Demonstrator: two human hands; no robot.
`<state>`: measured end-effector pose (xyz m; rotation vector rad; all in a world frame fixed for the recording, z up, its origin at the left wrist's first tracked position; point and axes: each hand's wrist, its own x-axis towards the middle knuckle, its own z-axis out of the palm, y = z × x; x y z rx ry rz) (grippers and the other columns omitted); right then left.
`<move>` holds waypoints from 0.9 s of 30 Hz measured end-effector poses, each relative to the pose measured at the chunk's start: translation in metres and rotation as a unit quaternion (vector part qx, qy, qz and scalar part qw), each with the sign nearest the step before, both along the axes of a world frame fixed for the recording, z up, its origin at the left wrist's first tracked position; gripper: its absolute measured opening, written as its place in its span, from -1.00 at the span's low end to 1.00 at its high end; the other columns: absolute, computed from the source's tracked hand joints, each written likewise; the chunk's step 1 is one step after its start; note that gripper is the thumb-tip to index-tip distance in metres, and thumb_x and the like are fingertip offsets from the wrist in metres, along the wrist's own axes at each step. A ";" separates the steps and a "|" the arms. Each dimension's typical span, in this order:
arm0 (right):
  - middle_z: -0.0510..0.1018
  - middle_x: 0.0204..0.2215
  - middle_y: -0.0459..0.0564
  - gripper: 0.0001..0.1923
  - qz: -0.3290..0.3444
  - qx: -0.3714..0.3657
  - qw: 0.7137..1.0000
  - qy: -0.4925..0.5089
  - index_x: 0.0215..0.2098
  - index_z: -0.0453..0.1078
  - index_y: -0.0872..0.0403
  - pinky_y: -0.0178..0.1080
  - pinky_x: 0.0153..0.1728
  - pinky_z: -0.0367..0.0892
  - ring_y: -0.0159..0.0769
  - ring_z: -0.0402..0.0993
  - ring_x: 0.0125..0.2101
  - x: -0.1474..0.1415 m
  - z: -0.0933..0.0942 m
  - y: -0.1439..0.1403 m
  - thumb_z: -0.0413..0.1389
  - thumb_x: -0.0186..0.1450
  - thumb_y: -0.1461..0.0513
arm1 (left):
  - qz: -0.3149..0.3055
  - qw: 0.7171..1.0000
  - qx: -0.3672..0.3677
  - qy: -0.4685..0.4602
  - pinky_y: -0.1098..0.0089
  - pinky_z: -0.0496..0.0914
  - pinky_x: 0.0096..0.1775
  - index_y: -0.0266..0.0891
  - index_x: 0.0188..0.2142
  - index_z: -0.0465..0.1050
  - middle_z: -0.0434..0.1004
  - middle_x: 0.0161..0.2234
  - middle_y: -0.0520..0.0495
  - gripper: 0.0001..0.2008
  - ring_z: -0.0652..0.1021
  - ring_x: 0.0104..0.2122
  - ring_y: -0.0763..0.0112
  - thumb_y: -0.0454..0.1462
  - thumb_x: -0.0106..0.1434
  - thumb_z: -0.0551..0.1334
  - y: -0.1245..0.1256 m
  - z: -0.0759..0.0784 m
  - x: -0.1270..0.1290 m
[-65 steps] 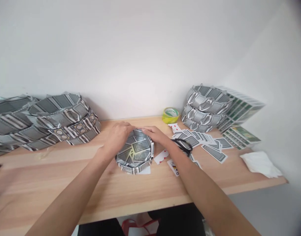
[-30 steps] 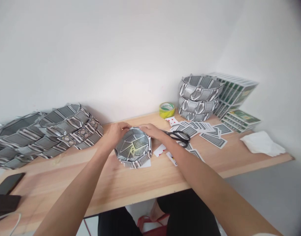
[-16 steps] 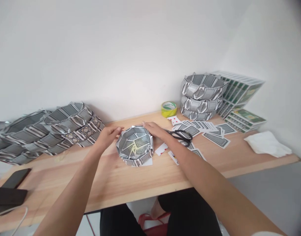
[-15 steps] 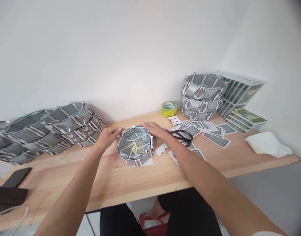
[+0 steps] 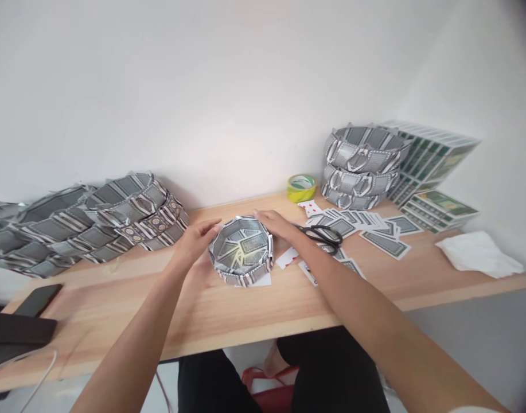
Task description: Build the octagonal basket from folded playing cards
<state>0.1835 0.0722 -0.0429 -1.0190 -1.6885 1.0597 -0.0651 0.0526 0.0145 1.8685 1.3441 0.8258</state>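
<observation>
A small eight-sided basket of folded playing cards point(image 5: 242, 279) sits on the wooden table, with grey card backs and yellowish strips on its bottom inside. At its left rim is my left hand point(image 5: 197, 238), fingers bent against the wall. My right hand point(image 5: 275, 223) holds the far right rim, its fingertips partly hidden behind the edge. A white card point(image 5: 263, 280) sticks out from under the basket. Just right of my right hand lie black-handled scissors point(image 5: 325, 234), partly covered by my forearm, among loose playing cards point(image 5: 385, 243).
Larger woven card baskets point(image 5: 129, 215) stand at the left, and a stacked one point(image 5: 361, 172) at the back right. Beside it are card boxes point(image 5: 435, 166). Yellow tape point(image 5: 301, 189), a white tissue point(image 5: 478, 253) and a dark phone point(image 5: 38, 300) also lie on the table.
The view has shifted slightly, so everything sits a little further right. My left hand has moved closer along the basket's left side, its fingers more bent. My right hand stays at the rim.
</observation>
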 end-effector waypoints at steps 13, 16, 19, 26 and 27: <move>0.63 -0.23 -0.03 -0.40 0.005 0.006 1.000 0.009 -0.15 0.55 0.12 -0.13 0.03 0.30 -0.15 0.50 -0.12 -0.001 -0.004 0.003 -0.08 0.30 -0.15 | 0.039 0.987 0.143 0.070 0.11 0.18 0.22 -0.24 0.15 0.34 0.37 0.17 -0.22 -0.49 0.34 0.19 0.19 -0.02 0.36 0.00 -0.075 -0.010 -0.011; 0.63 -0.21 -0.03 -0.39 0.009 0.004 1.000 0.015 -0.15 0.55 0.12 -0.14 0.03 0.30 -0.17 0.51 -0.13 -0.001 -0.002 0.000 -0.08 0.30 -0.16 | 0.014 0.982 0.154 0.106 0.13 0.14 0.25 -0.22 0.19 0.29 0.33 0.20 -0.19 -0.52 0.32 0.21 0.24 -0.08 0.39 -0.04 -0.081 -0.016 -0.009; 0.63 -0.20 -0.02 -0.38 0.010 0.000 1.000 0.018 -0.13 0.54 0.12 -0.14 0.04 0.29 -0.18 0.51 -0.12 -0.001 0.001 -0.003 -0.09 0.30 -0.17 | 0.013 0.980 0.163 0.115 0.13 0.14 0.24 -0.21 0.20 0.27 0.29 0.23 -0.18 -0.53 0.29 0.22 0.24 -0.11 0.39 -0.03 -0.084 -0.015 -0.009; 0.64 -0.19 0.00 -0.37 0.011 -0.005 1.000 0.023 -0.16 0.55 0.13 -0.12 0.07 0.27 -0.16 0.51 -0.11 -0.003 0.005 -0.004 -0.07 0.28 -0.18 | 0.020 0.965 0.224 0.135 0.34 0.42 -0.23 -0.13 -0.12 0.56 0.49 -0.22 -0.10 -0.75 0.51 -0.23 0.33 -0.17 0.31 0.15 -0.104 0.000 -0.011; 0.63 -0.19 0.00 -0.37 0.010 -0.005 1.000 0.024 -0.16 0.55 0.13 -0.12 0.08 0.26 -0.16 0.51 -0.10 -0.003 0.005 -0.004 -0.07 0.28 -0.18 | 0.015 0.967 0.215 0.133 0.38 0.40 -0.32 -0.13 -0.15 0.57 0.48 -0.31 -0.07 -0.76 0.50 -0.33 0.37 -0.17 0.30 0.17 -0.107 0.001 -0.010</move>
